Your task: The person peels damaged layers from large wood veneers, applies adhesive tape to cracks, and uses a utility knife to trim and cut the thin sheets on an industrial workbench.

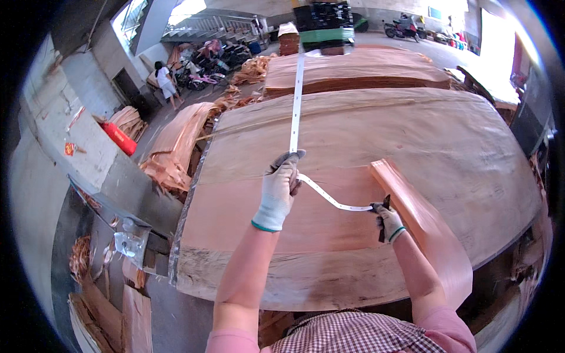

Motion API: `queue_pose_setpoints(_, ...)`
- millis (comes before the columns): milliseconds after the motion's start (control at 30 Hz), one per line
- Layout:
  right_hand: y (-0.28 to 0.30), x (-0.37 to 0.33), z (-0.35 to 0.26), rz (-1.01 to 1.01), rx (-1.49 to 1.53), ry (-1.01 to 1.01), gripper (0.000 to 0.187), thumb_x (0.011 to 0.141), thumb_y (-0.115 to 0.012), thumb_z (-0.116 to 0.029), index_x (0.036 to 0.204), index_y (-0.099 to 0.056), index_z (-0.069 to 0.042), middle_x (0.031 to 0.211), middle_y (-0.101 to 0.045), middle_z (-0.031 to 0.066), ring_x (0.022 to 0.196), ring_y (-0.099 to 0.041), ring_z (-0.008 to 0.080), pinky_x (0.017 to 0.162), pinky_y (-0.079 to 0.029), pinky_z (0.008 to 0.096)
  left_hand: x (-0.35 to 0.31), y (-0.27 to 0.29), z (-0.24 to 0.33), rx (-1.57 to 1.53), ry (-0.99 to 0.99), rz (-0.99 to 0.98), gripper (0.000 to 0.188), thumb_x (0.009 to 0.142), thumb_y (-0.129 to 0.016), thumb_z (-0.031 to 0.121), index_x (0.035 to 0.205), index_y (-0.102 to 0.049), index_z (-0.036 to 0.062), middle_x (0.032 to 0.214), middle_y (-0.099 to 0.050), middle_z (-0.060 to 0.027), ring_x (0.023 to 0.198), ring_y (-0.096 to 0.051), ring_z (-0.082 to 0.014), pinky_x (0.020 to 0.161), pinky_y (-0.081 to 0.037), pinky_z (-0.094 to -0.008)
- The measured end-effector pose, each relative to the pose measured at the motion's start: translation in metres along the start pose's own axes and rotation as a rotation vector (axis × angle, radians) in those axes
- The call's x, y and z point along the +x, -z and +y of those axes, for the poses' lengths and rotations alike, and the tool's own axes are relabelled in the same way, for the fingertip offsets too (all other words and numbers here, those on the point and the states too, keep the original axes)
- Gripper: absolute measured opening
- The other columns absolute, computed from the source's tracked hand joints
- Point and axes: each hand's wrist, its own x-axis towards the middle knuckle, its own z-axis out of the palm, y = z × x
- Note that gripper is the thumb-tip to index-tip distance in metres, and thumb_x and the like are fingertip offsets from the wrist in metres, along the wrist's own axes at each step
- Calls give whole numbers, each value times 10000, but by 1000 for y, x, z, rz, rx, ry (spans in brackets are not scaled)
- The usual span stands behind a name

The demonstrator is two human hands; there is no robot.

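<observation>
White perforated tape (296,106) runs taut, near straight, from the black-and-green wrapped holder (322,26) at the top of the view down to the left hand (281,182), then sags in a bent length across to the right hand (388,222). Left hand: gloved, fingers closed firmly on the tape. Right hand: gloved, closed around a slim black tool (385,204), apparently a cutter, with the tape's far end at its fingertips; whether that end is pinched or merely touching, cannot tell. Below the tape, a pink-orange veneer sheet (235,212) lies on a broad, browner veneer stack (429,129); a folded veneer strip (421,217) lies just right of the right hand, trailing over the near edge. Risks, as judged: the slack span could twist or fold onto itself if the hands draw closer, and so go down crooked. If the left grip slips, the taut upper run could pull the tape back toward the holder. Should the tool have an exposed edge (not resolvable), a careless wrist turn could nick the tape, the glove or the thin sheet beneath. The right forearm passes close to the folded strip; a sideways sweep might drag or split it.
</observation>
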Motion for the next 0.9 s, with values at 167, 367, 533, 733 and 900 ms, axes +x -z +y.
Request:
queue_pose_setpoints(167, -104, -49, -86, -312, -196, 337, 324, 906, -607, -351, 997, -658, -45, 631, -471, -56, 502, -428, 35, 440, -337, 207, -26, 12, 17, -146, 217, -182, 537, 944, -472, 457, 1256, -533, 25, 625, -481, 27, 492, -440, -93, 426, -365, -242)
queue_pose_setpoints(367, -210, -53, -55, -894, -94, 174, 501, 897, -565, -485, 1044, -623, -9, 691, -574, -12, 539, -455, 44, 482, -362, 204, -31, 96, 25, -369, 198, -449, 578, 961, -432, 452, 1327, -443, 6, 678, -523, -33, 553, -497, -141, 484, -415, -295)
queue_pose_setpoints(533, -307, -99, -14, -924, -160, -135, 299, 905, -617, -296, 1027, -633, -25, 743, -640, 28, 477, -424, 48, 441, -330, 202, -20, 273, 45, -349, 137, -392, 500, 961, -471, 406, 1258, -496, 5, 688, -542, -15, 520, -451, -92, 462, -370, -243)
queue_pose_setpoints(733, -403, -97, 12, -710, -12, -247, 191, 930, -562, -203, 1039, -606, -53, 659, -514, -6, 470, -392, 45, 427, -308, 208, -20, 420, -3, -229, 397, 218, 547, 940, -458, 516, 1188, -556, 38, 774, -588, -7, 559, -476, -94, 512, -413, -240)
queue_pose_setpoints(900, -447, -62, 49, -568, 8, -433, 145, 912, -585, -206, 987, -606, -84, 665, -542, -1, 450, -390, 52, 403, -284, 196, -42, 399, -30, -309, 497, -193, 544, 940, -450, 522, 1155, -589, 42, 825, -628, 4, 586, -544, -78, 551, -475, -228)
